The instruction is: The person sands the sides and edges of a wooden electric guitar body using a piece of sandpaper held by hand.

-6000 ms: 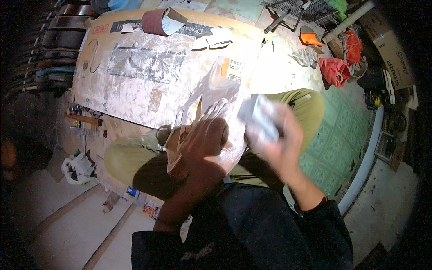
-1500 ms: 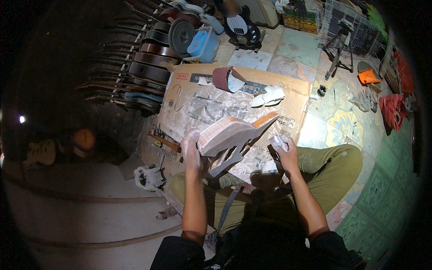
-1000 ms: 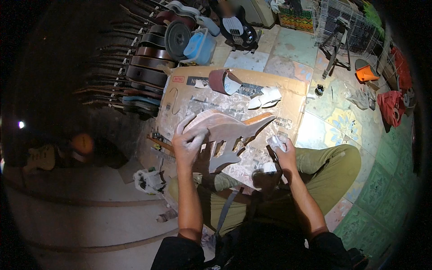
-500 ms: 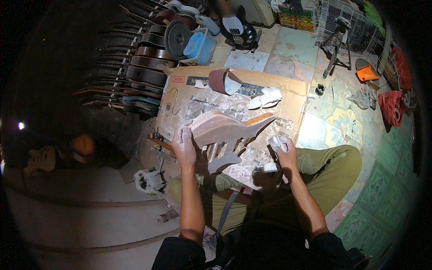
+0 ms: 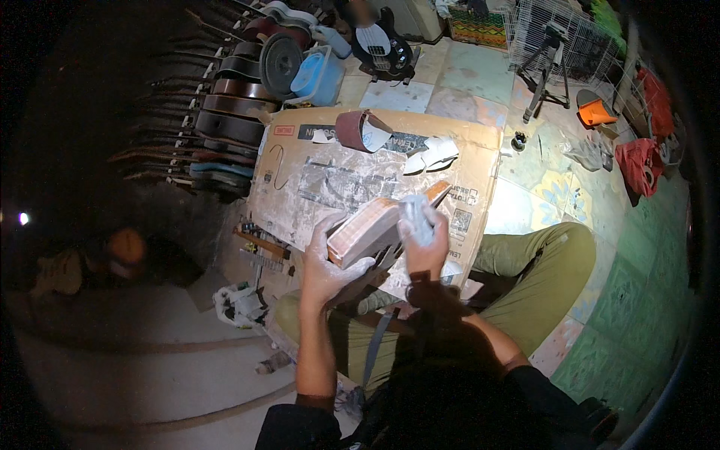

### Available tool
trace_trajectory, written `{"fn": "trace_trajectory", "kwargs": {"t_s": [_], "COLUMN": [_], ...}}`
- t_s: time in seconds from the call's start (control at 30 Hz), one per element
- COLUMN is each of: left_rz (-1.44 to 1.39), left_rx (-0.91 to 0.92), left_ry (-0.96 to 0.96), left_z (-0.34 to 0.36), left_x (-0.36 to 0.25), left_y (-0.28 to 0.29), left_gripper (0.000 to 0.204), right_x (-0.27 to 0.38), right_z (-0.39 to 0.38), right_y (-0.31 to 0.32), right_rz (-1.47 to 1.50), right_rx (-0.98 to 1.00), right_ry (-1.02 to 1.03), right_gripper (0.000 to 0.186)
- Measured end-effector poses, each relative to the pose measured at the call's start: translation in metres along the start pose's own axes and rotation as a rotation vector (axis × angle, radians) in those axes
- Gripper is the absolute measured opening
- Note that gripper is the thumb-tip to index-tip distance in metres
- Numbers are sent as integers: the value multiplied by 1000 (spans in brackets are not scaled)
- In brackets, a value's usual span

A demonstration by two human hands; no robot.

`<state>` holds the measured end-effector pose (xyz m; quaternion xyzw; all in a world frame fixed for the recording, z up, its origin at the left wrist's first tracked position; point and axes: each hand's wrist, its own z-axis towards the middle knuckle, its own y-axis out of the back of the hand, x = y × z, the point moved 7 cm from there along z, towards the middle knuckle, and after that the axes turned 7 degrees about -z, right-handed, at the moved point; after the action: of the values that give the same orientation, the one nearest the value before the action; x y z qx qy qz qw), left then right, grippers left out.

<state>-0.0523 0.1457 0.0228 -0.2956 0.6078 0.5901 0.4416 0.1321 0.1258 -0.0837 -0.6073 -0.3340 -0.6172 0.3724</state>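
My left hand [image 5: 324, 262], dusted white, is closed on the left end of a pale wooden guitar body [image 5: 358, 234], tilted with its rounded side edge facing up. My right hand [image 5: 431, 251] grips a grey sanding block [image 5: 415, 216], which is on the body's edge near its orange-brown horn. Beneath lies a dusty cardboard sheet [image 5: 285, 202], bearing a maroon sandpaper strip [image 5: 349, 129] and torn white paper pieces [image 5: 433, 157] beyond the body. My crossed legs in olive trousers [image 5: 547, 285] are below and right. The body's far underside is hidden.
A row of guitars [image 5: 229, 112] lines the dark left side, beside a blue tub [image 5: 313, 79]. A black bass [image 5: 382, 49] stands behind. A tripod [image 5: 549, 75], wire cage [image 5: 581, 45], orange scoop [image 5: 596, 112] and red bag [image 5: 637, 169] are at the right.
The guitar body has rolled from lying flatter to tilted edge-up. My right hand has come leftward and up with the block onto its edge. My left hand has shifted right.
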Motion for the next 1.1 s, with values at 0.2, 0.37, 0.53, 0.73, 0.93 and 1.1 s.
{"fn": "trace_trajectory", "kwargs": {"t_s": [0.2,0.37,0.53,0.73,0.93,1.1], "left_rz": [39,60,88,-110,-232,-113], "left_rx": [43,33,4,-92,-97,-69], "left_ry": [53,-12,76,-10,106,94], "left_z": [-5,-5,-9,-20,-25,-30], "left_x": [-6,6,-2,3,14,1], "left_y": [-3,-1,-6,-7,-13,-28], "left_gripper": [77,77,78,70,63,64], "right_x": [6,-7,22,77,122,111], "right_z": [-21,-38,-3,-9,-32,-1], "right_y": [-28,-41,-13,-2,4,21], "right_rz": [81,467,-38,-304,-319,-413], "right_rx": [79,161,-169,262,534,432], "right_ry": [7,205,128,359,418,294], "right_gripper": [17,24,21,23,36,43]}}
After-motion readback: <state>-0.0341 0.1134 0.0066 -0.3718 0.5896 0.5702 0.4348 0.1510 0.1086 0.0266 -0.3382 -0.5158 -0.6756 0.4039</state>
